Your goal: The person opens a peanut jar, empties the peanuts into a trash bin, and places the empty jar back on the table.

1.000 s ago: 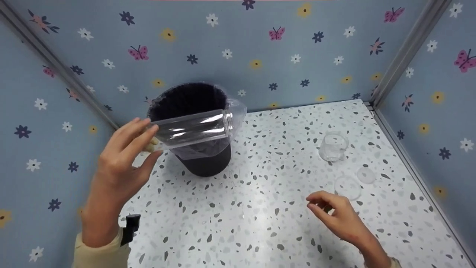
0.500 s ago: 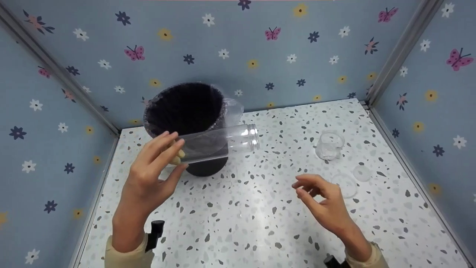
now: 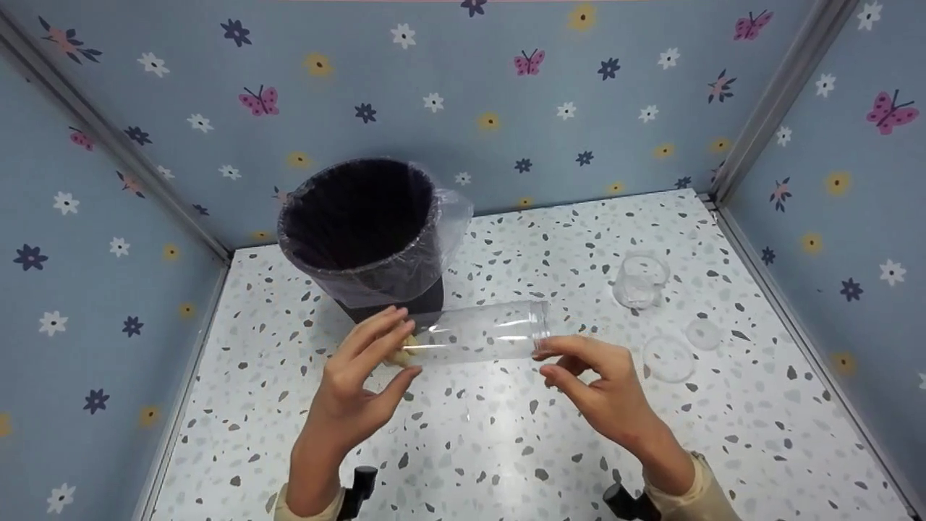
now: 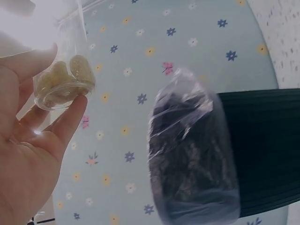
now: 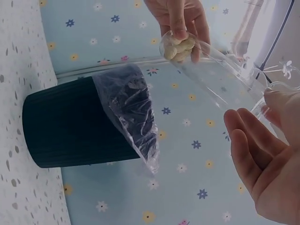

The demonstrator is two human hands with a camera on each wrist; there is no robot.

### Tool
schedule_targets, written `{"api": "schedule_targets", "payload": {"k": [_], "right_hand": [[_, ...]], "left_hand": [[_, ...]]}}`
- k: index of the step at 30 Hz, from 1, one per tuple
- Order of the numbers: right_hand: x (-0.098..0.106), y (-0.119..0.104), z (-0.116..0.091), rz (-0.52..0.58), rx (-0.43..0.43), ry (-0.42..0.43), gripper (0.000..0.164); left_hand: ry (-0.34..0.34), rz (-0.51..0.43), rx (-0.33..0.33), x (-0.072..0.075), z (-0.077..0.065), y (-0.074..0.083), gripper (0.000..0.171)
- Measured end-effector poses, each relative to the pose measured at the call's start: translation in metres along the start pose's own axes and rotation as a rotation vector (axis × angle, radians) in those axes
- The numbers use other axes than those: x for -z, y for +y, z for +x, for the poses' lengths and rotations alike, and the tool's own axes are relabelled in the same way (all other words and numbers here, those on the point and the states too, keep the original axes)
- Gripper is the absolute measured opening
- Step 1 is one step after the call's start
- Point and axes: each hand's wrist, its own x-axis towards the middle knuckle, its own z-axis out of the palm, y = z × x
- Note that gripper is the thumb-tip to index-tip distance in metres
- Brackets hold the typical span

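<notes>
A clear cylindrical plastic jar [image 3: 477, 334] lies nearly level in the air in front of the bin, its threaded mouth to the right. My left hand [image 3: 365, 380] grips its base end between thumb and fingers. Tan, lumpy peanuts [image 4: 72, 72], or pieces much like them, are bunched at the base, partly hidden by fingers in the head view. My right hand [image 3: 604, 383] is at the mouth end, fingers loosely bent and thumb apart; the fingertips [image 5: 234, 122] overlap the rim or touch it, I cannot tell which.
A black bin [image 3: 427, 300] with a clear liner stands behind the left hand against the flowered wall [image 3: 506, 94]. On the speckled table [image 3: 535, 253] to the right are a small clear cup-like piece [image 3: 640, 282], a clear ring [image 3: 669, 359] and a translucent disc [image 3: 703, 334].
My left hand has brought the jar from over the bin rightward and nearer to me. My right hand has moved left and now meets the jar's mouth end.
</notes>
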Motion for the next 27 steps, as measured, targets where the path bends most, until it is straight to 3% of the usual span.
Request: {"api": "schedule_targets", "payload": {"k": [3,9,13,20,27], "right_hand": [[-0.001,-0.002,-0.002,0.002,0.01,0.011,0.032],[0.001,0.0,-0.01,-0.005,-0.017,0.035,0.034],[0.008,0.01,-0.008,-0.078,-0.017,0.023,0.031],[0.028,0.054,0.012,-0.274,-0.036,-0.16,0.017],[0.072,0.109,0.036,-0.557,-0.202,-0.289,0.009]], "left_hand": [[-0.02,-0.038,0.036,-0.009,-0.007,0.003,0.064],[0.023,-0.071,0.097,-0.026,-0.008,0.016,0.064],[0.032,-0.051,0.168,-0.043,-0.02,0.008,0.068],[-0.023,-0.06,0.321,-0.061,-0.057,-0.015,0.072],[-0.15,-0.028,0.464,-0.065,-0.082,-0.017,0.071]]}}
